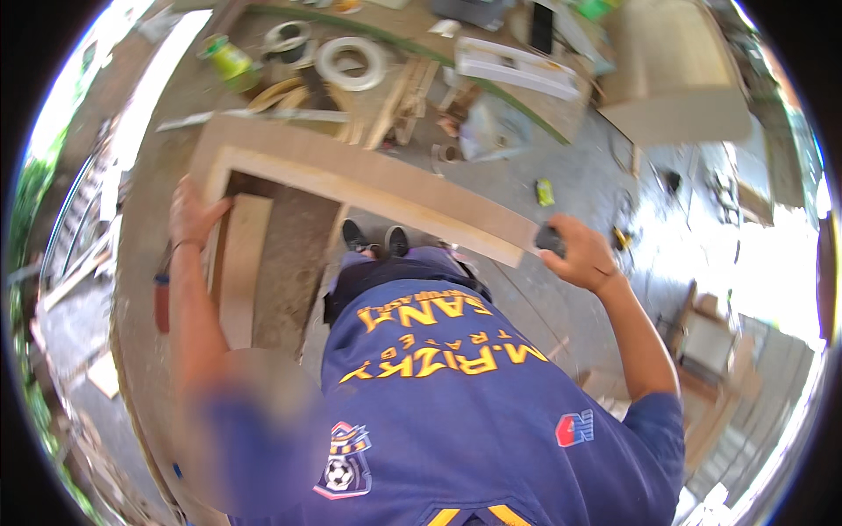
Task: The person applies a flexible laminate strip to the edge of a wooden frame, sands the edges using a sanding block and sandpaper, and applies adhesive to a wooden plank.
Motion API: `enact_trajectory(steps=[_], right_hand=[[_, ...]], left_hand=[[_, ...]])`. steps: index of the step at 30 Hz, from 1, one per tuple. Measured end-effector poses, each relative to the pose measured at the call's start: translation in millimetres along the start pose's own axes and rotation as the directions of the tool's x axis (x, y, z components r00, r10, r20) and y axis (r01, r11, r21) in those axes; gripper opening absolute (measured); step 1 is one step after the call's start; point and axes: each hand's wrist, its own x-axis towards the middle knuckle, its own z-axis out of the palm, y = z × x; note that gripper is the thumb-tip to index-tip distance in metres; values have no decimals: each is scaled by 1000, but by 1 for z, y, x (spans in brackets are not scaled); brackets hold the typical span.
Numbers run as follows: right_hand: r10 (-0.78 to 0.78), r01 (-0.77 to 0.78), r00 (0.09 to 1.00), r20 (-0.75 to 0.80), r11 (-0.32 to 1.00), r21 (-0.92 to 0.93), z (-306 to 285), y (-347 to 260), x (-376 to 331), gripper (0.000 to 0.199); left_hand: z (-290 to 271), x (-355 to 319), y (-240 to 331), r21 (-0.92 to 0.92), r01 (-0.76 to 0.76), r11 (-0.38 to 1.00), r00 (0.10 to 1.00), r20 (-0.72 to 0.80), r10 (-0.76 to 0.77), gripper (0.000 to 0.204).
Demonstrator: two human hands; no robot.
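Left sleeve (254, 445) blurred; right fingers (556, 263) partly hide dark block (548, 239).

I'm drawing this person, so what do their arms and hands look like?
The left hand and the right hand wear no gloves. Short, dark blue sleeves leave the forearms bare. A thin dark band sits on the left wrist. A thin dark line shows near the right wrist; I can't tell what it is.

A dark phone (541, 28) lies on the far surface (408, 24), near a long white box (516, 67). A yellow-green container (230, 66) sits left of a white ring-shaped roll (376, 67). A small green packet (545, 192) rests on the grey floor (583, 171).
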Motion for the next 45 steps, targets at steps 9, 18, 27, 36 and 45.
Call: enact_trajectory(steps=[9, 18, 27, 36, 45], right_hand=[[77, 125, 927, -367, 859, 497, 25, -76, 97, 46], [-130, -2, 990, 57, 385, 923, 24, -209, 250, 36], [-90, -375, 923, 375, 19, 927, 13, -273, 305, 38], [-77, -360, 929, 362, 49, 932, 7, -259, 289, 34], [-302, -316, 902, 308, 26, 949, 13, -303, 314, 32]], left_hand=[[-29, -5, -17, -486, 226, 845, 960, -36, -277, 81], [8, -38, -179, -202, 287, 936, 958, 40, -285, 39], [-11, -24, -161, 22, 312, 950, 918, 250, -308, 33], [-17, -21, -180, -142, 66, 988, 990, -115, -83, 13], [-96, -50, -183, -46, 202, 978, 868, -453, -201, 15]])
